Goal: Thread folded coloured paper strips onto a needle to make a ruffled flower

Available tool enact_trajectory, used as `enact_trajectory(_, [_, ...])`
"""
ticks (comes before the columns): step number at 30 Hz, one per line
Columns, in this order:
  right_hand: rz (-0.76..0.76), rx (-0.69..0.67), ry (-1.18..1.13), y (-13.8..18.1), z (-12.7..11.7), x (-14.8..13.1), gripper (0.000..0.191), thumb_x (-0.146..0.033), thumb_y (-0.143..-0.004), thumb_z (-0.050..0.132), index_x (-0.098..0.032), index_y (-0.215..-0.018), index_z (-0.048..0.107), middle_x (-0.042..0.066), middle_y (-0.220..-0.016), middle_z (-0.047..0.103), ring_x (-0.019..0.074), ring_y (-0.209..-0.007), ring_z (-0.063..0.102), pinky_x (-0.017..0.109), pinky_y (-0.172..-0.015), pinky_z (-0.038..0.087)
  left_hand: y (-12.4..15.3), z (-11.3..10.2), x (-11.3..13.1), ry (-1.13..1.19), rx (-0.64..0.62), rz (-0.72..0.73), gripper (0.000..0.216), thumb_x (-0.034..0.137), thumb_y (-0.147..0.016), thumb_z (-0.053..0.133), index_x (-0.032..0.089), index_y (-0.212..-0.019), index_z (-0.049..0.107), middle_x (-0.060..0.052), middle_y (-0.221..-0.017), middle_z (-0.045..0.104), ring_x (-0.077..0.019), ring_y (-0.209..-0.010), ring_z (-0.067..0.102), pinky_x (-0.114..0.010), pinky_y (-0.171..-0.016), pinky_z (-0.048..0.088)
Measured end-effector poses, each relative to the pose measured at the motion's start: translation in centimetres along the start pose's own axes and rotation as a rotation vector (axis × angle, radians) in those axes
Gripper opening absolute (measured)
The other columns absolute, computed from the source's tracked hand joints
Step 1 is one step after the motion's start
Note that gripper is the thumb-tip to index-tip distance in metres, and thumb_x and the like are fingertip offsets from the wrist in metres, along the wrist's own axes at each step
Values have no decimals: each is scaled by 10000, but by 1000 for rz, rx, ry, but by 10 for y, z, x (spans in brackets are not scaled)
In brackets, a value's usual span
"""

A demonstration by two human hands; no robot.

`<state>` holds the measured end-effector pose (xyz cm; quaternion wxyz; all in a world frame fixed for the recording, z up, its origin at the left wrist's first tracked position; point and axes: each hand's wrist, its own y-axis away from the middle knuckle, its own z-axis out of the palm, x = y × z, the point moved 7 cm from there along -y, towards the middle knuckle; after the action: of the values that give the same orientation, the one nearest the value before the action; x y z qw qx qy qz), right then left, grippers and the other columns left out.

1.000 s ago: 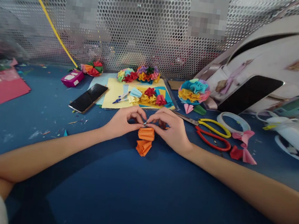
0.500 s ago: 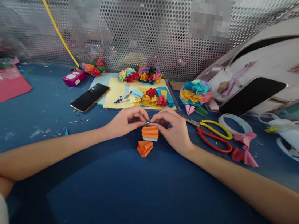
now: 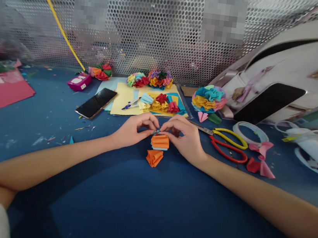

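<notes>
Across the blue worktop (image 3: 164, 213), one white backpack (image 3: 288, 73) leans at the back right corner, one pink paper sheet (image 3: 0, 92) lies at the left edge, and four paper rosettes (image 3: 208, 98) sit toward the back edge. Nearer lie one phone (image 3: 96, 103) and one pair of scissors (image 3: 227, 143). The left hand (image 3: 134, 129) and right hand (image 3: 185, 140) are together, their fingertips (image 3: 153, 128) clamped on one small item (image 3: 157, 131), too small to tell, directly above two orange pleated paper pieces (image 3: 158, 149), one below the other, mid-worktop.
</notes>
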<state>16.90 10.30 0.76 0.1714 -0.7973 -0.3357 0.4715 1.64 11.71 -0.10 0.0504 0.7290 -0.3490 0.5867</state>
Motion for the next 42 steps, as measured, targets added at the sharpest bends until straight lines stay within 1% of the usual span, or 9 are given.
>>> enact_trajectory(7, [-22,9,12,0,-1,-1,24,-245,-927,715,-232,-943,702,-3,-839,591,128,-671,521,265,-592,439,-1,2,2,4,-8,2,135,80,-897,604,169,-984,553,-3,-818,624,-112,-779,651,-231,-734,511])
enact_trajectory(13, [-17,-21,-6,-1,1,-2,52,-240,-940,692,-230,-892,707,7,-870,605,122,-662,516,261,-580,427,1,2,3,-16,-16,16,205,77,-901,587,183,-1047,491,3,-811,642,-111,-767,642,-247,-768,505])
enact_trajectory(17, [-5,-19,-6,-1,1,-1,57,-223,-943,685,-227,-888,699,-1,-861,588,117,-669,519,257,-592,431,4,2,8,-99,-5,57,240,62,-901,565,194,-1073,461,5,-817,649,-120,-776,639,-274,-797,500])
enact_trajectory(23, [-1,-17,-18,0,1,-1,77,-258,-957,672,-227,-892,700,2,-867,581,118,-678,534,258,-594,443,6,4,14,-260,-8,139,281,62,-914,548,206,-1121,425,10,-821,648,-132,-791,635,-299,-836,491])
enact_trajectory(33, [5,-30,2,0,1,0,92,-301,-966,662,-235,-906,685,13,-869,586,136,-688,539,279,-610,455,8,6,20,-308,-48,161,241,93,-947,498,218,-1129,403,-19,-873,655,-161,-856,674,-323,-856,510])
enact_trajectory(37, [-2,-63,-7,0,3,-2,13,-242,-950,666,-241,-963,669,15,-891,617,141,-711,551,268,-612,458,8,7,19,-324,-58,156,228,100,-955,495,216,-1126,400,-28,-884,656,-164,-859,678,-317,-838,508])
enact_trajectory(42, [16,-113,-23,-2,6,-3,99,-137,-930,610,-229,-912,641,8,-878,650,136,-736,582,242,-597,442,8,6,17,-295,-35,138,217,116,-958,503,213,-1127,408,-15,-865,649,-159,-847,686,-298,-814,504])
